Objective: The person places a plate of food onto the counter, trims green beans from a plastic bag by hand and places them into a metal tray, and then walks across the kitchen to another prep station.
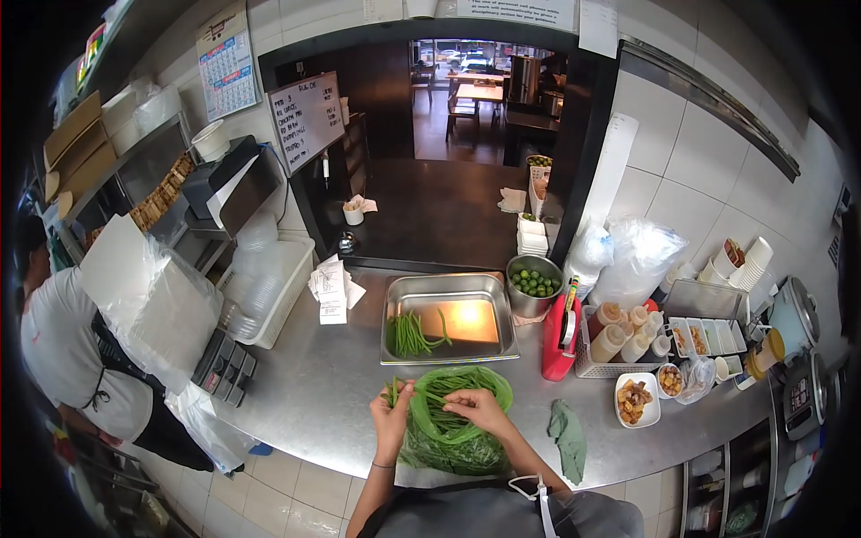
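Observation:
A green plastic bag (457, 448) full of long green beans (439, 391) lies open at the near edge of the steel counter. My left hand (392, 414), at the bag's left rim, is closed on a few green beans that stick up from the fingers. Over the bag's mouth, my right hand (478, 409) has its fingers bent down onto the beans; its fingertips are too small to tell what they pinch. Just beyond the bag stands a steel tray (502, 350) with a small pile of green beans (413, 334) in its left part.
A pot of green limes (534, 280) is right of the tray, near a red tape dispenser (558, 345). A green cloth (567, 439), a bowl of food (635, 401) and a bottle basket (619, 363) are farther right. Receipts (332, 291) lie left. A co-worker (81, 350) stands far left.

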Tool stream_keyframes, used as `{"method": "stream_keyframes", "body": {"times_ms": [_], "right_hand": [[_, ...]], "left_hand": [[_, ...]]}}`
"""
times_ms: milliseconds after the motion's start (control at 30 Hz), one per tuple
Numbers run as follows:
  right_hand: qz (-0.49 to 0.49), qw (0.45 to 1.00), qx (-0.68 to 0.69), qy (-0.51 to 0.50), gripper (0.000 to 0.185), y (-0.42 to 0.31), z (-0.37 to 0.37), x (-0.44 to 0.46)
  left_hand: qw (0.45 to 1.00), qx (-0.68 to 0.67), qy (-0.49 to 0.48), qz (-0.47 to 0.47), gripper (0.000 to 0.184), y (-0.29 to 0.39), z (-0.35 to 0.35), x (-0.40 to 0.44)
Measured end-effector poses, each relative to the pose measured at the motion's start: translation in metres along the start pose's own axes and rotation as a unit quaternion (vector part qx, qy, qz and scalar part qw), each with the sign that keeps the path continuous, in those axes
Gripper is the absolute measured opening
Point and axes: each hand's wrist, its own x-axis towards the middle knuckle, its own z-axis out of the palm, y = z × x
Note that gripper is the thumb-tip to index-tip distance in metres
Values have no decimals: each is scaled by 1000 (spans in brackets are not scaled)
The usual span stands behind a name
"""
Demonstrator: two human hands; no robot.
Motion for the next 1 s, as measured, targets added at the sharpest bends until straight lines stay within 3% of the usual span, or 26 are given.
{"method": "stream_keyframes", "body": {"times_ms": [233, 467, 533, 567, 633, 667, 700, 733, 767, 833, 900, 1000], "right_hand": [[48, 995, 89, 1, 15, 4, -13, 1], [20, 986, 163, 35, 11, 1, -11, 0], [-50, 996, -30, 65, 10, 2, -11, 0], [-50, 996, -30, 65, 10, 2, -12, -1], [-95, 971, -210, 55, 11, -14, -8, -5], [-96, 971, -210, 55, 11, -18, -5, -6], [-145, 938, -309, 58, 11, -20, 0, -7], [-192, 892, -404, 61, 12, -20, 3, -8], [-191, 892, -404, 62, 12, -18, 6, -8], [-172, 835, -520, 40, 10, -9, 11, -6], [-152, 844, -513, 35, 9, -1, 11, -7], [-106, 862, -496, 8, 5, -5, 4, -8]], "left_hand": [[998, -64, 3, -16, 10, -7, -1, 0], [989, -136, 16, -54, 13, 4, 1, -1], [990, -135, 12, -47, 11, -3, -1, -1], [990, -133, 8, -40, 9, -6, -2, -1], [994, -104, 10, -31, 9, 1, 1, -6], [997, -75, 10, -22, 9, 3, 3, -7], [997, -75, 9, -21, 9, 1, 5, -7], [998, -29, -6, 49, 8, -3, 7, -7], [993, 17, -20, 119, 8, -5, 9, -8], [989, 47, -29, 136, 8, 11, 16, -14], [984, 77, -34, 154, 9, 19, 17, -18], [989, 20, -35, 141, 12, 24, 14, -16]]}}
